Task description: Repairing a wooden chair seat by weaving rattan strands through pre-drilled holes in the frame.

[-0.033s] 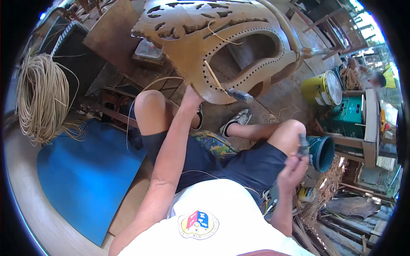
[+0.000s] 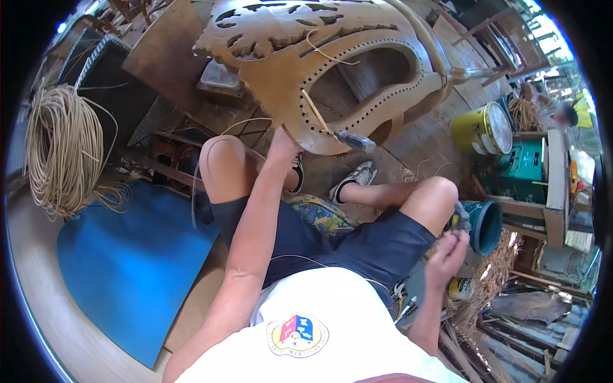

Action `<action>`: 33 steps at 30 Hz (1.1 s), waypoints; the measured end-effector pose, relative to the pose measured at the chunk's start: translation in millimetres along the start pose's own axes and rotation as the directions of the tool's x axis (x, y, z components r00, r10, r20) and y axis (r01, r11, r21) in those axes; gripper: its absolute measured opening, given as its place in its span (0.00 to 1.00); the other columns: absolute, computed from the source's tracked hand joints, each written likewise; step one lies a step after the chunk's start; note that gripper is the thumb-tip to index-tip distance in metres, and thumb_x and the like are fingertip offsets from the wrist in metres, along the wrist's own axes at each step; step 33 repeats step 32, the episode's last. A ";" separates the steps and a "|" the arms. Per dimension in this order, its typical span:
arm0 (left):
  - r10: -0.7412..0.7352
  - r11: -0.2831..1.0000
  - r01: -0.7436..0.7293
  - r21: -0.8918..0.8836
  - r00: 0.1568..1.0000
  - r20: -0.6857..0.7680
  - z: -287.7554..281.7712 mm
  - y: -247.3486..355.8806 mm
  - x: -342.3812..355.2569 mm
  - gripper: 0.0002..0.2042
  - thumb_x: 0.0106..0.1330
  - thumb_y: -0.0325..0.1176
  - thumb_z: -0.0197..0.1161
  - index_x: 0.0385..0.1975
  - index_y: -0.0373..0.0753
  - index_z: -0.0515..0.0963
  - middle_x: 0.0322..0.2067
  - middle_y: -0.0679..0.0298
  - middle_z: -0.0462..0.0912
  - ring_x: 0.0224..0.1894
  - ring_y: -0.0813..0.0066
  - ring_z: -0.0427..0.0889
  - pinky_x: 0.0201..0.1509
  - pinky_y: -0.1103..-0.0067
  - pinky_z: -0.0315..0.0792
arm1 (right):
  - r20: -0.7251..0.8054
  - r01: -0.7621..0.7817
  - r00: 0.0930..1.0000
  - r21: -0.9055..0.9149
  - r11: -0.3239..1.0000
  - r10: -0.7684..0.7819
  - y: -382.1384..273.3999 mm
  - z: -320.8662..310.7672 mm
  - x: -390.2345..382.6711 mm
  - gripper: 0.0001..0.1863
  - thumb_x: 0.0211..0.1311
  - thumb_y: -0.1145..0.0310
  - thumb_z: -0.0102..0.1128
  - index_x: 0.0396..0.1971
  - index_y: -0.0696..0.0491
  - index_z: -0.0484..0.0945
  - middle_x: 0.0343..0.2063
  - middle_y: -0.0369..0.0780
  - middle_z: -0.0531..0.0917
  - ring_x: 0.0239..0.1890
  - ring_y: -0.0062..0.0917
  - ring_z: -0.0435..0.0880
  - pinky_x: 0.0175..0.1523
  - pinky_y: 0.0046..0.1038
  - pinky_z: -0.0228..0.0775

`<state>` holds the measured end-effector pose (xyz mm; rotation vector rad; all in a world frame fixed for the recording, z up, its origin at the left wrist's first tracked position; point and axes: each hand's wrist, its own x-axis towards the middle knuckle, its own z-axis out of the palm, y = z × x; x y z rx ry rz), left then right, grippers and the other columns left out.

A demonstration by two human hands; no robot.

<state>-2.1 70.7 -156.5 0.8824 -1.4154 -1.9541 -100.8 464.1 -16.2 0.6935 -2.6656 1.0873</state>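
Note:
A carved wooden chair frame (image 2: 271,83) leans in front of me, its oval opening ringed with small drilled holes. My left hand (image 2: 284,148) is at the frame's lower left edge; its fingers are hidden behind the wood. Beside it, a thin rattan strand (image 2: 246,122) arcs off to the left. A short pale cane piece (image 2: 313,108) sticks out near the holes, and another strand (image 2: 329,56) curls above. A tool with a bluish translucent handle (image 2: 355,141) rests at the lower rim. Near my right knee, my right hand (image 2: 448,254) grips a blurred dark tool with a yellow part (image 2: 456,221).
A large coil of rattan (image 2: 64,150) hangs at left, above a blue sheet (image 2: 131,265). On the right stand a yellow bucket (image 2: 469,134), a teal bucket (image 2: 486,228) and a green crate (image 2: 525,163). Another person (image 2: 552,115) is at the far right.
My right hand has moved slightly down with the dark tool, which now sits lower, beside the knee. The chair frame appears shifted slightly left. My left hand stays at the frame's edge.

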 end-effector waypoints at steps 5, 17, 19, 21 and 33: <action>-0.239 0.932 0.211 -0.295 0.969 -0.062 -17.1 0.2 -1.4 0.10 0.70 0.28 0.59 0.49 0.41 0.76 0.37 0.68 0.83 0.34 0.78 0.82 0.33 0.80 0.75 | -0.043 -0.358 0.931 -0.301 0.884 0.363 175.3 -47.8 -59.9 0.12 0.71 0.68 0.56 0.48 0.60 0.74 0.41 0.53 0.82 0.44 0.48 0.82 0.51 0.40 0.72; -0.201 0.716 0.472 -0.515 0.845 0.496 -19.4 -3.9 1.5 0.13 0.71 0.35 0.60 0.52 0.39 0.79 0.48 0.59 0.85 0.50 0.64 0.84 0.53 0.65 0.78 | 0.166 -0.384 0.819 -0.553 0.739 0.550 373.8 -29.4 -249.6 0.16 0.67 0.60 0.49 0.40 0.59 0.77 0.35 0.53 0.81 0.43 0.54 0.78 0.44 0.49 0.68; -0.163 0.688 0.500 -0.527 0.813 0.559 -21.6 -8.0 6.9 0.14 0.69 0.34 0.63 0.52 0.39 0.79 0.51 0.58 0.84 0.52 0.61 0.84 0.56 0.61 0.78 | 0.183 -0.374 0.819 -0.547 0.749 0.543 370.9 -22.0 -249.8 0.14 0.67 0.64 0.51 0.42 0.58 0.78 0.37 0.52 0.81 0.45 0.53 0.78 0.47 0.49 0.68; -0.140 0.781 0.328 -0.532 0.921 0.363 -19.7 -14.6 7.8 0.16 0.66 0.33 0.67 0.52 0.38 0.79 0.49 0.58 0.84 0.52 0.61 0.83 0.57 0.61 0.80 | 0.183 -0.397 0.794 -0.568 0.721 0.580 363.0 -16.2 -245.5 0.12 0.68 0.67 0.53 0.44 0.58 0.78 0.39 0.52 0.81 0.47 0.53 0.78 0.49 0.48 0.69; -0.054 0.691 0.393 -0.607 0.865 0.498 -55.9 5.0 33.4 0.30 0.61 0.35 0.73 0.62 0.37 0.70 0.58 0.56 0.77 0.66 0.57 0.73 0.66 0.63 0.74 | 0.053 -0.341 0.594 -0.887 0.311 0.802 331.5 4.9 -220.6 0.17 0.74 0.56 0.49 0.57 0.46 0.72 0.53 0.45 0.76 0.59 0.42 0.74 0.56 0.53 0.67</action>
